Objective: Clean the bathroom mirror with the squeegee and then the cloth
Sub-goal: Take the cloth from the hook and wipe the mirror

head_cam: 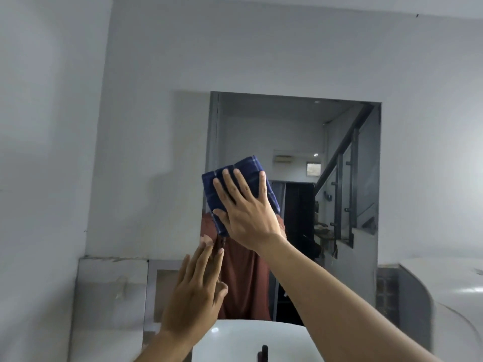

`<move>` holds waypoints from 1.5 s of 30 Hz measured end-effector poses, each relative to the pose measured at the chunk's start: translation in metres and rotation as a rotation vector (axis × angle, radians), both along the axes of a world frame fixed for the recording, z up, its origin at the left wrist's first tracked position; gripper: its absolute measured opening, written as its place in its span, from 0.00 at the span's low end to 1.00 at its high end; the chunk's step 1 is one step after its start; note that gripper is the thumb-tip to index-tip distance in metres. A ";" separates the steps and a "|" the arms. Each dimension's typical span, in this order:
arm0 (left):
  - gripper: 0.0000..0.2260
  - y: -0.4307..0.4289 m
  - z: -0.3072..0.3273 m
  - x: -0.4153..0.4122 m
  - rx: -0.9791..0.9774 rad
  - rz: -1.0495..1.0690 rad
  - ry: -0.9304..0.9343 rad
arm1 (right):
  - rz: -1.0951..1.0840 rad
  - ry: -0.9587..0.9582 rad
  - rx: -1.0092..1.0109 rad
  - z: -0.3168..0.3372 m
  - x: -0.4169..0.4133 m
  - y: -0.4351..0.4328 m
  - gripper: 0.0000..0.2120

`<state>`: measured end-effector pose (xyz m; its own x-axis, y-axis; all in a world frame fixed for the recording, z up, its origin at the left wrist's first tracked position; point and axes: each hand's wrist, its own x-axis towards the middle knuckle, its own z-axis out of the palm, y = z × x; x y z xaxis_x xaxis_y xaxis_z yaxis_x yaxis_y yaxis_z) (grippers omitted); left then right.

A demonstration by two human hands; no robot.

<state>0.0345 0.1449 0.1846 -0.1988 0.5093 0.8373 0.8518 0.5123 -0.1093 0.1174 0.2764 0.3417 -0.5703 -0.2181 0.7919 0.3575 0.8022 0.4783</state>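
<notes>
The frameless bathroom mirror (295, 131) hangs on the grey wall ahead. A folded dark blue checked cloth (245, 169) is pressed flat against the glass near its left edge by my right hand (248, 212), palm down with the fingers spread over it. Lower down, my left hand (194, 291) rests with its fingertips touching the mirror's left edge, holding nothing. The glass reflects a person's rust-coloured top, a staircase with a dark rail and a doorway. No squeegee is in view.
A white basin (230, 338) sits directly below the mirror, with a dark tap (264, 352) at the bottom edge. A tiled ledge (112, 278) runs along the left wall. A white curved fixture (457, 296) stands at the right.
</notes>
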 end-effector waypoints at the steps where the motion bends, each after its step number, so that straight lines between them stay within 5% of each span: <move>1: 0.34 0.000 -0.001 0.001 0.007 -0.008 0.005 | -0.003 -0.008 -0.001 -0.007 0.003 0.004 0.29; 9: 0.33 -0.001 0.000 0.007 0.024 0.014 0.038 | -0.082 0.035 -0.075 -0.011 0.049 0.048 0.31; 22: 0.29 0.000 0.001 0.015 -0.049 0.090 -0.023 | -0.234 0.411 -0.459 -0.004 0.114 0.140 0.32; 29: 0.36 -0.001 0.003 0.014 -0.034 0.062 -0.063 | -0.221 0.503 -0.578 -0.042 0.123 0.148 0.32; 39: 0.36 -0.013 -0.035 0.012 -0.050 0.033 -0.093 | -0.211 0.422 -0.567 -0.096 0.106 0.122 0.32; 45: 0.27 -0.016 -0.058 -0.004 -0.085 0.001 0.026 | -0.151 0.322 -0.430 -0.092 0.076 0.084 0.31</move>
